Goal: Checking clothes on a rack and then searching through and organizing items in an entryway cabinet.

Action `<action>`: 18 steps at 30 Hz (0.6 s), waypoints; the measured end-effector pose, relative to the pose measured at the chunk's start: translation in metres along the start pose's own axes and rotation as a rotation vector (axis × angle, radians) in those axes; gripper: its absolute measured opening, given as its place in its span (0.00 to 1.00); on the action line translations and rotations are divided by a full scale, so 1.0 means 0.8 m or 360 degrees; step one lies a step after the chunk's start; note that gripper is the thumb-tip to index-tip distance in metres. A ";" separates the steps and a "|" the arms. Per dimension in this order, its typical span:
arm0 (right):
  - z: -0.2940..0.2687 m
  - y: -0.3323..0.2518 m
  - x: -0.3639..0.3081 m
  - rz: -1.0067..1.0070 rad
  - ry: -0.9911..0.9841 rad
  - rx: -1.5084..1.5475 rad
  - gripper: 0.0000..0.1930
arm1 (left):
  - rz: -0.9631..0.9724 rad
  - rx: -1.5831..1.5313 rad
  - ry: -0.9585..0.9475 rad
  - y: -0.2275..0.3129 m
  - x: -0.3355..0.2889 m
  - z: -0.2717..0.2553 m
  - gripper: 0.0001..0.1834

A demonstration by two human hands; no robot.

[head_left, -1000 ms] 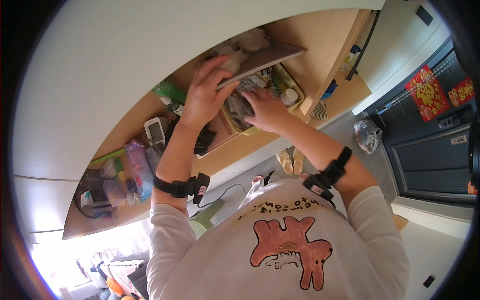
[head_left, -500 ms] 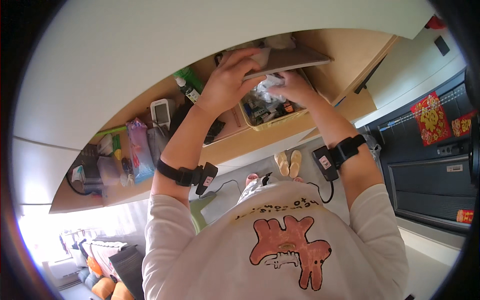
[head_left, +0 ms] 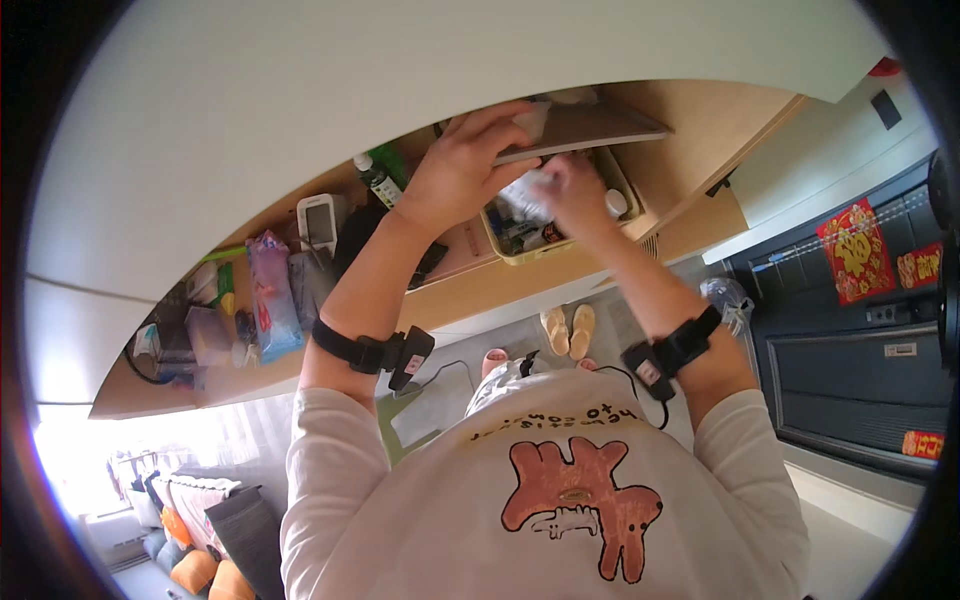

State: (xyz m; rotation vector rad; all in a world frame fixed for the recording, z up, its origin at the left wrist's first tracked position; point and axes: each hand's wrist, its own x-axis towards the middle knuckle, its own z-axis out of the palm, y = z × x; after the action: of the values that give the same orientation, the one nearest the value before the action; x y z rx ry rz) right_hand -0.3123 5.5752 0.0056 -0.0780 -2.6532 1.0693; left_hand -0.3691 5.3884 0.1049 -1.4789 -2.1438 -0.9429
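Wooden shelf (head_left: pixel 700 150) — white wall (head_left: pixel 300 120), dark door (head_left: pixel 860 350).

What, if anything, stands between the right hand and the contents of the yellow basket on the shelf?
Nothing visible does. The left hand holds the flat grey board raised above the yellow basket, and the right hand already reaches in under it, closed on a whitish packet.

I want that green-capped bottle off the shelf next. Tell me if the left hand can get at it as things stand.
Probably yes, once freed. The left hand grips the flat grey board over the basket; the green-capped bottle stands just beside its wrist, nothing between.
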 end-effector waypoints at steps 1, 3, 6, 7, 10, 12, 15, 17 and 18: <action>0.020 -0.009 -0.021 -0.0257 0.0159 -0.0210 0.14 | -0.0069 -0.0011 -0.0038 0.001 0.000 -0.001 0.11; 0.051 -0.009 -0.049 -0.0474 -0.0050 -0.0345 0.12 | -0.0067 -0.0038 -0.0048 0.003 0.006 0.000 0.11; 0.013 -0.038 -0.033 -0.0209 -0.0834 -0.0205 0.13 | -0.0049 -0.0055 -0.0044 -0.003 0.004 -0.005 0.12; 0.008 -0.031 -0.029 -0.0181 -0.0805 -0.0193 0.13 | -0.0015 -0.0049 -0.0024 -0.005 0.006 -0.006 0.12; 0.002 0.010 -0.008 -0.0146 0.0078 -0.0285 0.21 | -0.0001 0.0010 -0.0052 -0.002 0.013 -0.004 0.11; -0.003 0.034 0.013 0.0093 0.0124 -0.0328 0.24 | 0.0008 0.0049 -0.0074 0.001 0.017 -0.004 0.11; -0.005 0.070 0.047 0.0392 0.0080 -0.0270 0.29 | -0.0001 -0.0007 -0.0108 0.007 0.021 -0.003 0.10; 0.002 0.083 0.061 0.0469 0.0024 -0.0164 0.31 | -0.0059 0.0118 -0.0078 0.008 0.020 0.000 0.09; 0.006 0.085 0.069 0.0452 0.0057 -0.0262 0.30 | -0.0025 0.0117 -0.0100 0.010 0.023 0.002 0.09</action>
State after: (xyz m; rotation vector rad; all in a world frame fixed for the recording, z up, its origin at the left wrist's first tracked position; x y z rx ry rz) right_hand -0.3699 5.6298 -0.0312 -0.5159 -2.7487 0.9133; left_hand -0.3689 5.4034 0.1179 -1.4765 -2.2131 -0.8241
